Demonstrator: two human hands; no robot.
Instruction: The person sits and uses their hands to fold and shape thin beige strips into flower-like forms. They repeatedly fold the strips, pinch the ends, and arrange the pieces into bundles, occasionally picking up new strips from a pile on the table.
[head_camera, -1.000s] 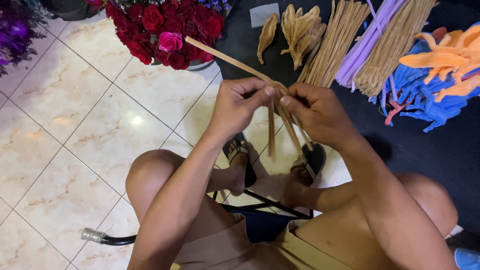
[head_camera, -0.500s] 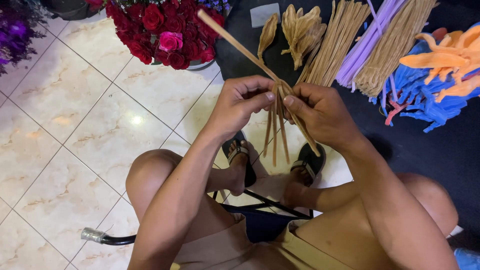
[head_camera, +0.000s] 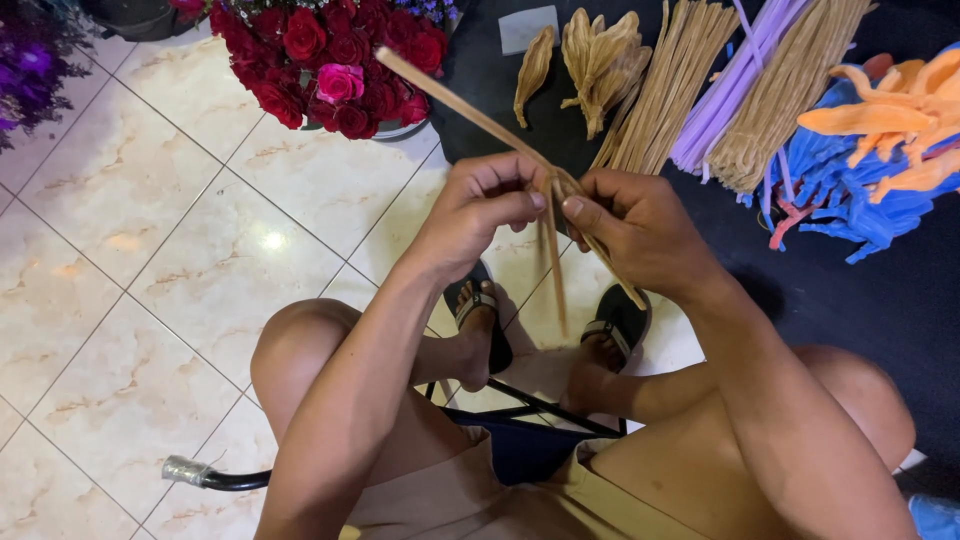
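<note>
Work in hand: we are pinching a few tan dried-leaf strips (head_camera: 556, 262) together where they are crossing, just in front of our chest and above our sandalled feet (head_camera: 480, 320).
Left hand: our left hand (head_camera: 480, 205) is closing thumb and forefinger on the crossing point, with one long strip (head_camera: 450, 100) running up and away toward the flowers.
Right hand: our right hand (head_camera: 640, 225) is gripping the same bundle from the other side, fingers curled shut around the strips, whose ends are hanging down past the wrist.
Progress: we are judging this as an early stage; only a handful of strips are being joined, no woven or folded shape is showing yet, and the loose ends are still hanging free.
Left to do: most of the shaping, going by how little is formed between our fingers.
Supplies nearby: bundles of tan strips (head_camera: 680, 80) are lying on the dark mat (head_camera: 880, 290), beside lilac strips (head_camera: 735, 85), some finished-looking dried leaf shapes (head_camera: 600, 55), and blue and orange pieces (head_camera: 880, 150).
Surroundings: red roses (head_camera: 320, 55) are standing on the tiled floor (head_camera: 150, 250).
In the way: nothing is blocking our hands; the long strip's tip is reaching close to the roses.
</note>
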